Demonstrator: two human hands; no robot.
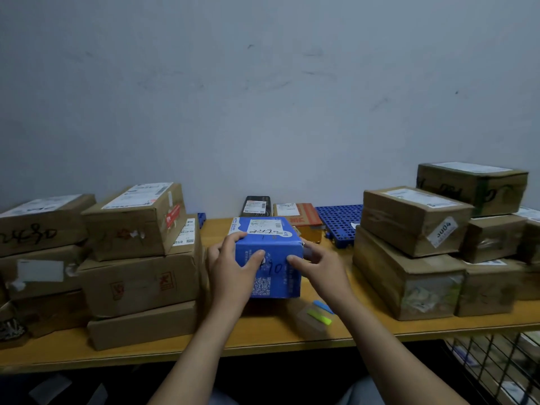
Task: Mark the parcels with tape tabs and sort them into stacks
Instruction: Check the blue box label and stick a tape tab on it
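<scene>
blue parcel [270,255]: mid-table, between the two groups of stacks; shipping label on top, handwritten digits on the near face; resting on or held just above the wooden table [257,328], cannot tell which.
left hand [230,264]: clasps the parcel's left edge, fingers curled over the top corner, thumb pressed on the near face.
right hand [317,266]: clasps the right edge, thumb on the near face, fingers wrapped round the side and partly hidden.
tape tabs [321,312]: one blue, one yellow-green, lying just beside the parcel's near right corner, close under the right forearm; none discernible on the parcel itself.
left stacks [140,258]: brown cartons piled three high, edges uneven, upper cartons overhanging.
right stacks [409,252]: cartons piled askew, top ones rotated off square.
risk, tabs: probably swept off or stuck to the forearm on a careless pull-back.
risk, marking: possibly sorted untabbed if moved straight to a pile.
risk, stacking: likely slide or topple if set on a skewed top carton.
risk, sorting: wrong pile possible through misreading the scrawled digits.
</scene>
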